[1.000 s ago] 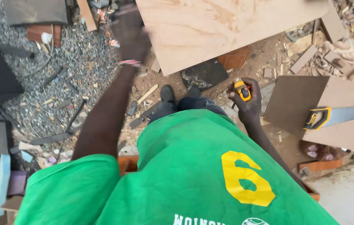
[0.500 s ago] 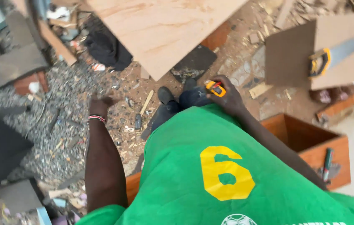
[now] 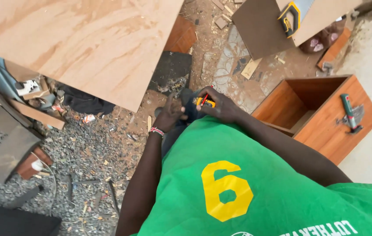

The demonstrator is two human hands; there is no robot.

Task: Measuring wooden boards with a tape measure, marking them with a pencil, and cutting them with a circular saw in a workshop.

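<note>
Brown wooden box [image 3: 326, 126] holds nothing visible; right hand [image 3: 223, 106] grips yellow tape measure [image 3: 205, 102]; left hand [image 3: 169, 114] loosely curled, unladen.

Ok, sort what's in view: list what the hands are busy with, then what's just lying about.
In hand:
- right hand holding yellow tape measure
- left hand beside it, at the tape measure

Lying about:
- plywood sheet
- handsaw on a board
- wooden box with a green tool on top
- scraps on the gravel

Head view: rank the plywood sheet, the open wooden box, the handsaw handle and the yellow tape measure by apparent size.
1. plywood sheet
2. open wooden box
3. handsaw handle
4. yellow tape measure, partly hidden in the right hand, so its rank below the handle is unsure.
</note>
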